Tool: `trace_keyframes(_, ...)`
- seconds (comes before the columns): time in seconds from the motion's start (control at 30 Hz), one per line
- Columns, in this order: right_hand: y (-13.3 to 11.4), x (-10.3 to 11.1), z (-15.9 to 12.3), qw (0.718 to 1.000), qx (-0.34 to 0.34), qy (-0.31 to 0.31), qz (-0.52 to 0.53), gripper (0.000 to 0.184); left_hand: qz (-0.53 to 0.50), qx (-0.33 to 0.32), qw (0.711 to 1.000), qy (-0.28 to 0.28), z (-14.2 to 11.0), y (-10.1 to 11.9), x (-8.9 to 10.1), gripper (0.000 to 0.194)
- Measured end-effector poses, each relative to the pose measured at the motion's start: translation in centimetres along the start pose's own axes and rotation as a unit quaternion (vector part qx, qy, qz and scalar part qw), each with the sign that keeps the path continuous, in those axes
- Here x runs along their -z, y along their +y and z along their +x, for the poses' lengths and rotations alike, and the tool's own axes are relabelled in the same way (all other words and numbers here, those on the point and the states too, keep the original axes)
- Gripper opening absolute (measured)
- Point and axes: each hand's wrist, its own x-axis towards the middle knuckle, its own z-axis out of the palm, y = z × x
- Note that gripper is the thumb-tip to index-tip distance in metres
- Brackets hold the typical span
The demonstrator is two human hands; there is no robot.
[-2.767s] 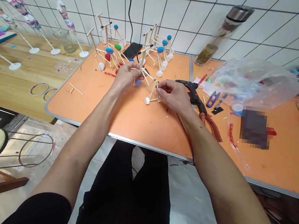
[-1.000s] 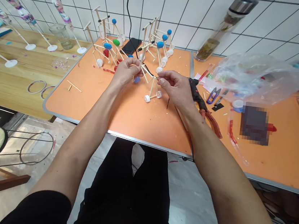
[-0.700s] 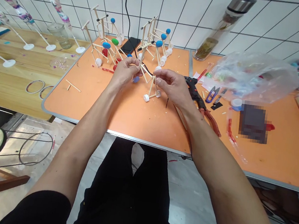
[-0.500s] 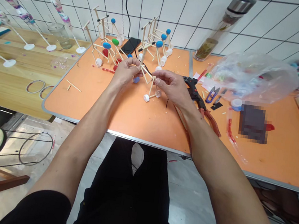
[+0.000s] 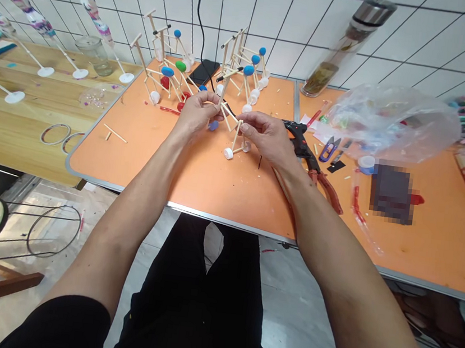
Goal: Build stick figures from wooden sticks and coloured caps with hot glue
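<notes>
A small frame of pale wooden sticks (image 5: 230, 113) hangs between my hands, with a white bottle-cap wheel (image 5: 229, 152) at its lower end and a blue ball (image 5: 213, 125) below my left hand. My left hand (image 5: 196, 116) grips the frame's upper left part. My right hand (image 5: 260, 136) pinches a joint at its right side, fingertips on the sticks. A black cord seems to run behind the frame. Beyond my hands stand similar stick models (image 5: 163, 78) with coloured balls and white caps.
A black hot glue gun (image 5: 298, 140), red-handled pliers (image 5: 327, 192), blue thread snips (image 5: 328, 151) and a clear plastic bag (image 5: 391, 123) lie to the right on the orange table (image 5: 131, 167). A black phone (image 5: 205, 72) and a tall glass bottle (image 5: 341, 52) stand at the back.
My right hand has moved left and up along the frame, closer to my left hand. The frame stays held in both hands. The whole view has shifted slightly upward.
</notes>
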Motion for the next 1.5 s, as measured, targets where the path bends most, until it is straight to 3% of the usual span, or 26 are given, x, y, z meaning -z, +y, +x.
trace_keyframes(0.2, 1.0, -0.1, 0.2, 0.999, 0.013, 0.007, 0.044, 0.071, 0.007, -0.010, 1.000, -0.005, 0.1, 0.0, 0.0, 0.022)
trace_keyframes(0.47, 0.9, 0.1, 0.1, 0.998, 0.006, -0.001, 0.064, 0.066, 0.002, -0.009, 1.000, 0.003, 0.3, 0.0, 0.2, 0.021)
trace_keyframes(0.9, 1.4, -0.3, 0.3, 0.998, 0.021, 0.011, 0.056, 0.040, 0.016, -0.017, 1.000, -0.004, 0.4, -0.3, 0.3, 0.018)
trace_keyframes(1.5, 0.6, -0.5, 0.2, 0.999, 0.013, 0.033, 0.022, 0.044, 0.009, 0.008, 1.000, 0.017, -0.1, 0.3, 0.0, 0.022)
